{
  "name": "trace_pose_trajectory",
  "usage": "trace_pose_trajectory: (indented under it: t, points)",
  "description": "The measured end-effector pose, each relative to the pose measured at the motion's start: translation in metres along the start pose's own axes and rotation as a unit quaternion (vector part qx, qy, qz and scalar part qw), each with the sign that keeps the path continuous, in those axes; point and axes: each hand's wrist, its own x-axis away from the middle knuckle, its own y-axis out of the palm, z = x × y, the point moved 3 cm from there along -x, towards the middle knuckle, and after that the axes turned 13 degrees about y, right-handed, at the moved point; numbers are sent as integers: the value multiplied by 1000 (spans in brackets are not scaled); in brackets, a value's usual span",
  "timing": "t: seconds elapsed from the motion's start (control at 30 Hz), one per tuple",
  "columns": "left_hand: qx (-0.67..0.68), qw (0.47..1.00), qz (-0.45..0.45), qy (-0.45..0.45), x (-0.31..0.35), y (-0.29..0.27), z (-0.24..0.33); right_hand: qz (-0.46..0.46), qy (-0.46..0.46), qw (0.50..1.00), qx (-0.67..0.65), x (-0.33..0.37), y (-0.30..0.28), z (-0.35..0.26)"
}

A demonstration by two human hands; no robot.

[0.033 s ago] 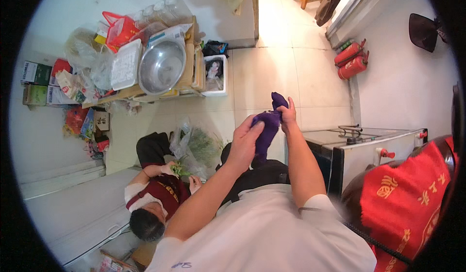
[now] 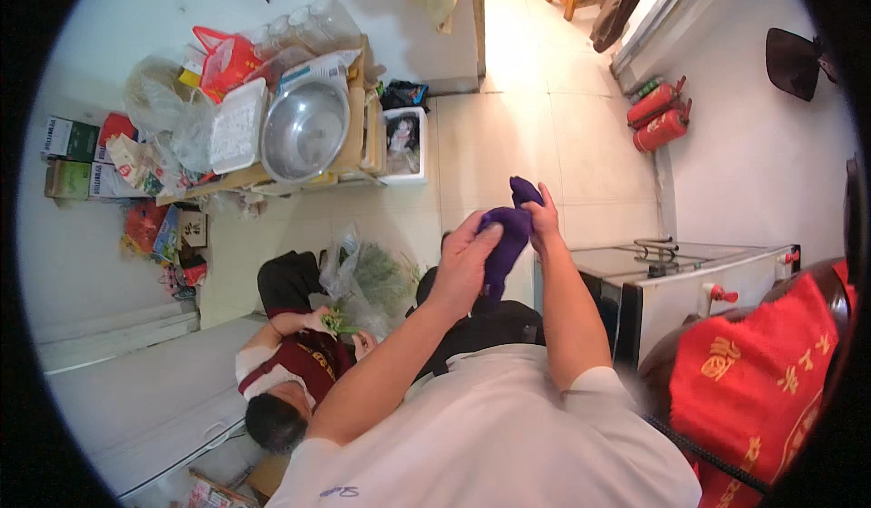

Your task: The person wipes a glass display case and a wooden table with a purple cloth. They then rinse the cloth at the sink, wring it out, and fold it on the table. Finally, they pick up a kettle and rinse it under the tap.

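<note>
A dark purple cloth [image 2: 508,243] is stretched between my two hands in front of my body. My left hand [image 2: 467,258] grips it on the near side, thumb on top and fingers wrapped round. Farther out, my right hand [image 2: 543,220] is closed on the other end, with its index finger pointing up and a bunched tip of cloth sticking out past it. Below my left hand the loose part of the cloth hangs down toward my dark trousers. The fingertips behind the cloth are hidden.
To my left a co-worker [image 2: 299,354] sits holding green stems [image 2: 336,321] beside a plastic bag of greens [image 2: 376,277]. A steel basin [image 2: 306,131] stands on a cluttered wooden table. On my right are a stove [image 2: 671,272], a red cloth [image 2: 748,376] and fire extinguishers [image 2: 660,118].
The cloth between my hands has shifted slightly to the right and lies a little more smoothly folded. Both hands keep their grip.
</note>
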Motion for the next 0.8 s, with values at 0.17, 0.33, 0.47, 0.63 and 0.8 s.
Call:
trace_pose_trajectory:
  t: [0.17, 0.33, 0.47, 0.63, 0.8]
  points:
    - [55, 992, -109, -11, -79, 64, 52, -221, 92, 949, -205, -40, -23, -18]
    - [35, 999, -39, 12, -200, 36, 88, -283, -15, 921, -268, -15, 56, -107]
    - [13, 995, -94, -44, -308, -11, 70, -270, -80, 933, -223, -53, 64, -179]
    - [60, 994, -82, -39, -382, -2, 120, 26, -274, 920, 278, -44, 123, -323]
    - [69, 993, -97, 17, -431, 37, 158, -236, -136, 945, -179, -94, 102, -367]
